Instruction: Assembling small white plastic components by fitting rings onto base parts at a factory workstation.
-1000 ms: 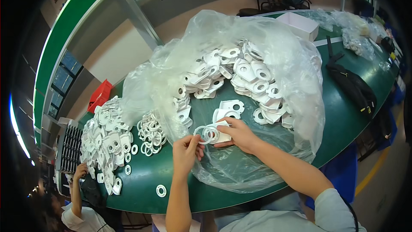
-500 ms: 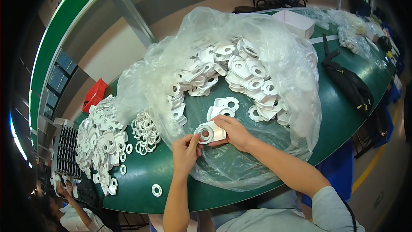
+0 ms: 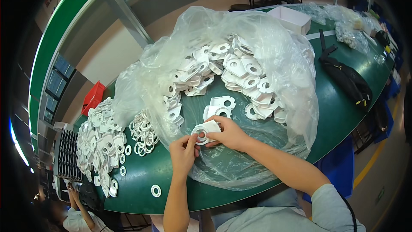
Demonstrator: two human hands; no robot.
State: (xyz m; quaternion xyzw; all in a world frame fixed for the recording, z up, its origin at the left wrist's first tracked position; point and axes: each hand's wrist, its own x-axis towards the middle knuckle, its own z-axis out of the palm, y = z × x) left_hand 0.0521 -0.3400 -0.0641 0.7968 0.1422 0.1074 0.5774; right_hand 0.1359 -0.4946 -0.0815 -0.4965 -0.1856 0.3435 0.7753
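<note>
Both hands meet over the front of a clear plastic bag [image 3: 240, 174]. My right hand [image 3: 231, 135] is closed around the squarish end of a white plastic plate [image 3: 212, 126]. At the plate's rounded end my left hand [image 3: 183, 150] pinches a white ring [image 3: 195, 131] lying against its hole; whether it sits fully in place I cannot tell. Just beyond the fingers, two similar white plates [image 3: 221, 103] lie on the bag. Behind them, a curved heap of white plates [image 3: 240, 71] fills the bag.
To the left lie a pile of white plates [image 3: 101, 135], a heap of rings [image 3: 143, 133] and a few loose rings [image 3: 156, 190] on the green table [image 3: 137, 202]. A red bin [image 3: 93, 96], black rack [image 3: 68, 154], white box [image 3: 292, 19] and black bag [image 3: 347, 77] surround these. A co-worker [image 3: 81, 215] sits at lower left.
The plate in my hands has tilted, its squarish end turning up and away. Both hands have shifted slightly left in the picture and stay closed on the pieces.
</note>
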